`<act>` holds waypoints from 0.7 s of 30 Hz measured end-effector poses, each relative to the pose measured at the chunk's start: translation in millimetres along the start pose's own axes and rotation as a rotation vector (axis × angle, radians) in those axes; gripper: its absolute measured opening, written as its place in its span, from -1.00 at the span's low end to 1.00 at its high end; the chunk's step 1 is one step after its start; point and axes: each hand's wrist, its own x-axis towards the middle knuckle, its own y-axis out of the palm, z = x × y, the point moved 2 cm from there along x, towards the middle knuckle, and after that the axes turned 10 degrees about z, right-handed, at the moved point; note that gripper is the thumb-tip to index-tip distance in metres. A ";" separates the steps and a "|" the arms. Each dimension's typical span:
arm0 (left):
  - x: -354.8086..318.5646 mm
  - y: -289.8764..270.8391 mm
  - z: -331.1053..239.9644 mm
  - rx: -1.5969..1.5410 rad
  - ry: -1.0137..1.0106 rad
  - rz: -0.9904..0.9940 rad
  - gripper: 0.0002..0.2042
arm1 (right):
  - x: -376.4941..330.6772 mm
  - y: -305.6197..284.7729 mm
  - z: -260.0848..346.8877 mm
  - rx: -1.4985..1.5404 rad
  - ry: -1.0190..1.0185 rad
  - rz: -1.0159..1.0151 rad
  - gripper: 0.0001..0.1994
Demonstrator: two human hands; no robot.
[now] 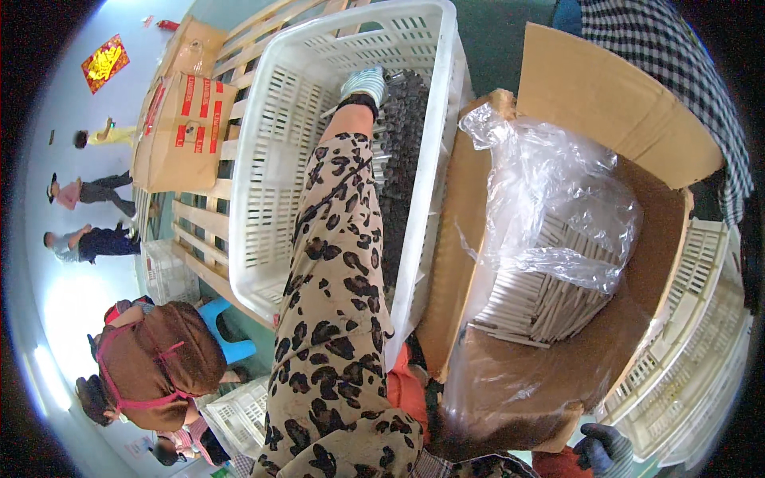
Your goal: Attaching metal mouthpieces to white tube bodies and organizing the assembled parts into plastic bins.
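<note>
**Left hand deep in the white crate, right hand at the foot of the carton**

The left hand (365,82), in a pale knitted glove with a dark cuff, reaches far into the white plastic crate (271,159) and rests on top of a stack of dark rods (402,135). The fingers curl down over the rods' ends, but whether they are clamped on any or merely touching cannot be told from this angle. The arm behind it wears a sleeve (339,303) in a leopard print that runs from the lower edge right up to the cuff.

The dark rods lie packed in close rows along the right inner wall of the crate, grey-black with lighter tips, filling a narrow band from the far end towards the near rim. The remainder of the crate shows its slotted white floor and walls.

The right hand (603,448), in a dark blue glove, sits at the bottom edge, touching the near corner of a cardboard carton (629,103). Its fingers are bent; how far apart they are is not clear.

The carton stands just beside the crate on the right, flaps up, lined with a clear plastic bag (550,199). Under the bag lie pale rods (542,299) in neat layers.

To the left, a wooden pallet (203,223) carries the crate and a closed cardboard box (182,131). A person in a brown top (163,358) is bent over at lower left.
</note>
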 end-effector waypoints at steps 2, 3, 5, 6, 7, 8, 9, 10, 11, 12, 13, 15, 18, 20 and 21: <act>-2.0 -8.3 5.8 0.058 0.037 -0.026 -0.65 | 0.1 2.5 -2.2 0.019 -0.004 0.014 -0.76; -2.8 -9.8 7.7 0.060 0.032 -0.029 -0.65 | -0.1 3.1 -5.0 0.043 -0.009 0.016 -0.76; -2.5 -9.2 10.6 0.001 0.004 -0.073 -0.65 | 0.5 4.6 -5.2 0.068 -0.012 0.020 -0.75; -0.5 -11.1 12.8 0.002 0.002 -0.073 -0.65 | 1.1 5.7 -3.1 0.061 -0.023 0.015 -0.75; 3.0 -15.2 16.6 0.037 0.049 -0.041 -0.65 | 1.2 6.1 -1.4 0.054 -0.037 0.015 -0.75; 4.8 -17.9 21.0 0.072 0.095 -0.010 -0.64 | 1.6 6.3 -1.2 0.054 -0.040 0.023 -0.75; 4.4 -20.3 27.7 0.080 0.087 -0.010 -0.64 | 2.4 6.3 -1.6 0.068 -0.041 0.037 -0.75; 1.0 -19.2 18.0 0.153 0.156 -0.095 -0.65 | 3.5 5.1 -2.8 0.078 -0.027 0.032 -0.75; -3.4 -24.3 13.7 0.233 0.217 -0.183 -0.66 | 3.9 5.7 -4.7 0.078 -0.022 0.031 -0.75; -5.3 -31.0 9.1 0.225 0.195 -0.212 -0.67 | 4.3 6.3 -7.6 0.087 -0.025 0.014 -0.75; -10.2 -38.0 5.2 0.222 0.197 -0.207 -0.67 | 3.7 6.7 -9.1 0.096 -0.026 -0.006 -0.75; -19.7 -47.7 -3.5 0.197 0.256 -0.230 -0.68 | 3.0 6.4 -8.4 0.082 -0.021 -0.012 -0.75; -21.1 -43.8 -4.7 0.185 0.244 -0.240 -0.65 | 2.5 6.7 -6.7 0.065 -0.027 -0.012 -0.74; -17.8 -31.6 -6.3 0.235 0.252 -0.245 -0.65 | 1.4 6.5 -6.7 0.059 -0.013 -0.016 -0.74; -13.4 -26.4 -8.9 0.225 0.258 -0.242 -0.65 | 1.0 6.1 -7.3 0.076 -0.008 -0.039 -0.74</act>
